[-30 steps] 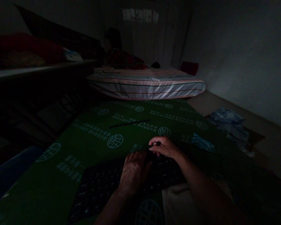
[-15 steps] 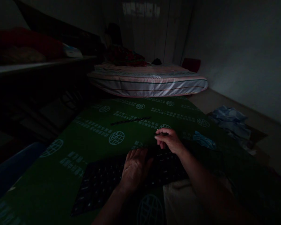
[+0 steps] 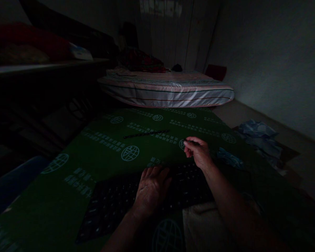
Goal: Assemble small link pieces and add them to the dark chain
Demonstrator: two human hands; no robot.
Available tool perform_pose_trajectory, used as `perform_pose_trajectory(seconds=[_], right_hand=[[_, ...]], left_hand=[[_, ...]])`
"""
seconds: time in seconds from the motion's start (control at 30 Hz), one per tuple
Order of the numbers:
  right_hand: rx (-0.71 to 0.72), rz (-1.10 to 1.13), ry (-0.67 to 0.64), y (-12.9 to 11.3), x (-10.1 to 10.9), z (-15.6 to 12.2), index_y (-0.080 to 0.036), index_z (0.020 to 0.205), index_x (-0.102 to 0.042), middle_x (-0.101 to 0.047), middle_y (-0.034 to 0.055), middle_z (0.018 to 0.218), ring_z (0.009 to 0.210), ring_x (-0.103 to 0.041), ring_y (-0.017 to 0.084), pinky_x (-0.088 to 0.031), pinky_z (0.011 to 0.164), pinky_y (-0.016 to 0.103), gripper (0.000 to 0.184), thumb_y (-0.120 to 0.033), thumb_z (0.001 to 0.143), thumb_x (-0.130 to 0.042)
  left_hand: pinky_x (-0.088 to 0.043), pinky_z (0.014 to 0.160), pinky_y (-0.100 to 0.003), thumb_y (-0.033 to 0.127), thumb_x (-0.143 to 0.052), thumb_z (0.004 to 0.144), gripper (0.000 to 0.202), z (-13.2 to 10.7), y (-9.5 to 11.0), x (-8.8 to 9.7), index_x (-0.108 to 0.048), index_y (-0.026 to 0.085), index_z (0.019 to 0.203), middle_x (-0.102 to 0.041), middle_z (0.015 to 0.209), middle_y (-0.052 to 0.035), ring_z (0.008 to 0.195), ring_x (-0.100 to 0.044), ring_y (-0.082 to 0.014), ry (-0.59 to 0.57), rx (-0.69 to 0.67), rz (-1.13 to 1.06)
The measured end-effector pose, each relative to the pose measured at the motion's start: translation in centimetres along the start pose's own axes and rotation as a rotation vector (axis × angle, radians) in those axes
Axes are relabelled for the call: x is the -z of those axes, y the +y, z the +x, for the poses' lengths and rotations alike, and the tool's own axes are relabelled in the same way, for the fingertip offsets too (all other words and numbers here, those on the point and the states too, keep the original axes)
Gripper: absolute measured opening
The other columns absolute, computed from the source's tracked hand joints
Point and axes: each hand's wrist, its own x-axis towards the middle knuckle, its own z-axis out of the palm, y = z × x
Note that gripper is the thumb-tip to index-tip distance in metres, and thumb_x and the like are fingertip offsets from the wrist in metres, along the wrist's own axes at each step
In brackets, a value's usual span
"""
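A black keyboard point(image 3: 107, 199) lies slanted on a green sheet with pale globe prints and lettering. Across its middle rests my left hand point(image 3: 152, 189), palm down and fingers stretched over the keys toward the far edge. Above the keyboard's far right part, my right hand point(image 3: 196, 148) is raised with thumb and forefinger pinched together. Something small and dark may be at those fingertips, but the dim light hides what it is. Farther off, a thin dark twisted rod point(image 3: 147, 133) lies on the green sheet point(image 3: 94, 159). Right of my right hand is a crumpled blue cloth point(image 3: 229, 157).
A mattress with a striped cover point(image 3: 170, 92) stands beyond the green surface. At left is a table point(image 3: 49, 68) bearing red fabric, with a blue seat edge point(image 3: 21, 182) nearer me. Crumpled pale cloth point(image 3: 262, 134) lies on the floor at right. A beige cloth point(image 3: 202, 224) sits near me.
My right hand has moved up and to the right, away from the keys, still pinched. My left hand stays on the keyboard in nearly the same place.
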Motion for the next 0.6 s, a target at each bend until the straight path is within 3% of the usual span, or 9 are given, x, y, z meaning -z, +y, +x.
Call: perform_pose_trajectory(seconds=[0.23,0.6], right_hand=[[0.049,0.005,0.045,-1.7,0.1,0.1,-0.014,0.083,-0.06,-0.059,-0.0034,0.047,0.032,-0.047,0.008,-0.033,0.031,0.018,0.032,-0.031,0.06,-0.074],[0.182,-0.173,-0.03,-4.0,0.2,-0.4,-0.015,0.084,-0.06,-0.059,-0.0037,0.05,0.033,-0.048,0.008,-0.037,0.033,0.019,0.029,-0.033,0.064,-0.071]], left_hand=[[-0.045,0.084,-0.043,0.029,-0.05,0.085,0.023,0.1,0.1,0.2,-0.065,0.024,0.101,-0.064,0.103,-0.0064,0.092,-0.058,-0.0242,0.017,-0.003,0.0],[-0.044,0.085,-0.044,0.03,-0.047,0.086,0.023,0.1,-0.1,-0.1,-0.064,0.025,0.101,-0.063,0.106,-0.0063,0.095,-0.057,-0.0244,-0.008,0.0,-0.009]])
